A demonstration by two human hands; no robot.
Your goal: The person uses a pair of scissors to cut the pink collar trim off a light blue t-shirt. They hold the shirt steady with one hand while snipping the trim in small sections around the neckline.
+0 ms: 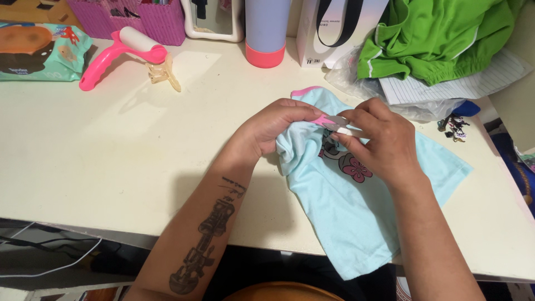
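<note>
A small light-blue garment [345,212] with pink trim and a printed flower design lies on the cream table [111,145], hanging over the front edge. My left hand [278,128] bunches the garment's upper part and pinches its fabric. My right hand [373,139] holds a small pink and white tool [333,122], perhaps thread snips, pressed against the fabric between both hands. The tool's tip is partly hidden by my fingers.
A pink lint roller [117,53] and a beige hair claw [164,72] lie at the back left by a wipes packet [39,50]. A purple bottle [266,33], white bag [334,28], green clothes [440,33] over papers and a key bunch [454,127] stand behind.
</note>
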